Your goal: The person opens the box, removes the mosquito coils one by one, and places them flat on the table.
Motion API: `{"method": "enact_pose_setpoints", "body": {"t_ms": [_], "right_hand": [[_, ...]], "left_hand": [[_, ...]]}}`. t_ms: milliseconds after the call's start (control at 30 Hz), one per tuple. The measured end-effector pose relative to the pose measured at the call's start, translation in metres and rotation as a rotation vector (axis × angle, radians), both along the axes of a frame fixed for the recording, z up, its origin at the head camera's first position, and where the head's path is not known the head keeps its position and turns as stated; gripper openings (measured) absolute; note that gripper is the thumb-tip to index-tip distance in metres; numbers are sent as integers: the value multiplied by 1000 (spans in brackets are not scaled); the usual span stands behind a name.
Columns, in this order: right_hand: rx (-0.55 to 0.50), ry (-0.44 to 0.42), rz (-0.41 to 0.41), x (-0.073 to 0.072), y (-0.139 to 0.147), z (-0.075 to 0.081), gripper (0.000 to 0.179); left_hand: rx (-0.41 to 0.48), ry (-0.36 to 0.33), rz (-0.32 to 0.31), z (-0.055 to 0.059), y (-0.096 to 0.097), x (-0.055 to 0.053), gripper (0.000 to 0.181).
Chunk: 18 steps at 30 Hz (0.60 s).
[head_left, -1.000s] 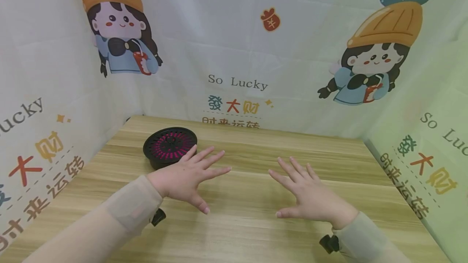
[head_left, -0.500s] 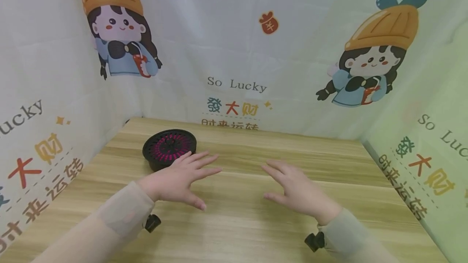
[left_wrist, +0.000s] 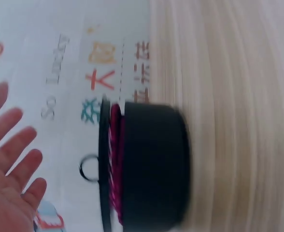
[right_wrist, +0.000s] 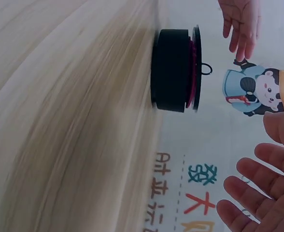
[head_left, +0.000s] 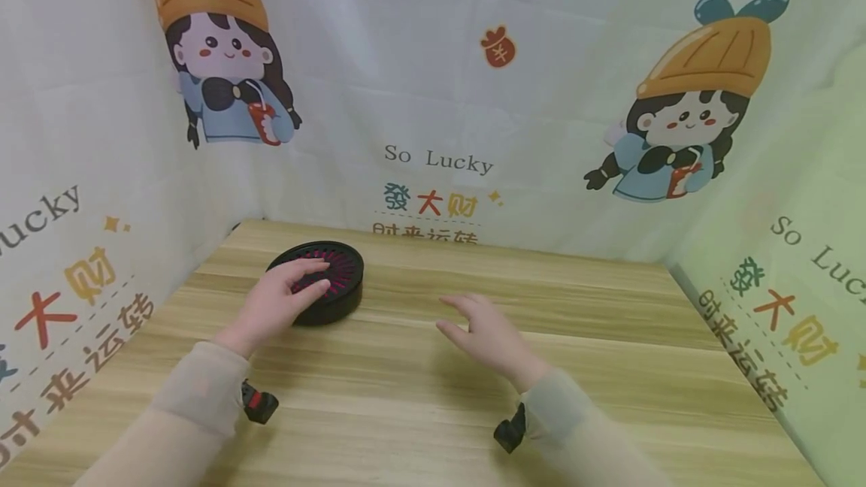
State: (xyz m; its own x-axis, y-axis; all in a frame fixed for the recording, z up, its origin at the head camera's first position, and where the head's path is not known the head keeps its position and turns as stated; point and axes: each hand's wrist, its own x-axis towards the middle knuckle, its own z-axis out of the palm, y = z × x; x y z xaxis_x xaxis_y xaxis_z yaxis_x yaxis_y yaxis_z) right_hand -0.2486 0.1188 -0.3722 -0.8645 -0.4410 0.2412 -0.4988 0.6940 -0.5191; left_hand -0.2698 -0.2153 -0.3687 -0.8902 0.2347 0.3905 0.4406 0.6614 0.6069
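Observation:
A round black tin (head_left: pixel 338 310) stands at the back left of the wooden table. Its slotted black lid (left_wrist: pixel 104 169) carries a small wire ring (left_wrist: pixel 88 168), and magenta material (left_wrist: pixel 115 159) shows between lid and tin. Over the lid hovers my left hand (head_left: pixel 271 305), fingers loosely bent and holding nothing; the right wrist view shows a gap between that hand (right_wrist: pixel 243 24) and the ring. My right hand (head_left: pixel 490 337) hangs above the table to the right of the tin, its fingers (right_wrist: pixel 250 166) spread and relaxed, with nothing in them.
Printed white cloth (head_left: pixel 433 96) walls the table off at the back and both sides. The wooden tabletop (head_left: pixel 379 412) reaches from the tin toward me. A small black camera (head_left: pixel 260 404) sits on the left wrist and another black camera (head_left: pixel 510 431) on the right.
My left hand has moved left from beside the tin to over its lid, its fingers less spread. My right hand has moved left toward the tin, and its fingers have drawn together.

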Motion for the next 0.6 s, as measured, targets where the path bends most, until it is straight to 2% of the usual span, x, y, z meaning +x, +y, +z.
{"method": "enact_pose_setpoints", "body": {"t_ms": [200,300,500,600], "right_hand": [[-111,-91,1,-14,-26,-7,46],[-175,-150,-16,-21,-39,-12,45],[-296,-215,-40,-35,-66,-20,44],[-355,-251,-53,-41,-79,-26,44]], "left_hand": [[230,-82,195,-10,-22,-9,52],[318,-106,262,-16,-30,-12,54],[451,-165,341,-30,-40,-23,57],[493,-208,347,-37,-43,-29,59]]}}
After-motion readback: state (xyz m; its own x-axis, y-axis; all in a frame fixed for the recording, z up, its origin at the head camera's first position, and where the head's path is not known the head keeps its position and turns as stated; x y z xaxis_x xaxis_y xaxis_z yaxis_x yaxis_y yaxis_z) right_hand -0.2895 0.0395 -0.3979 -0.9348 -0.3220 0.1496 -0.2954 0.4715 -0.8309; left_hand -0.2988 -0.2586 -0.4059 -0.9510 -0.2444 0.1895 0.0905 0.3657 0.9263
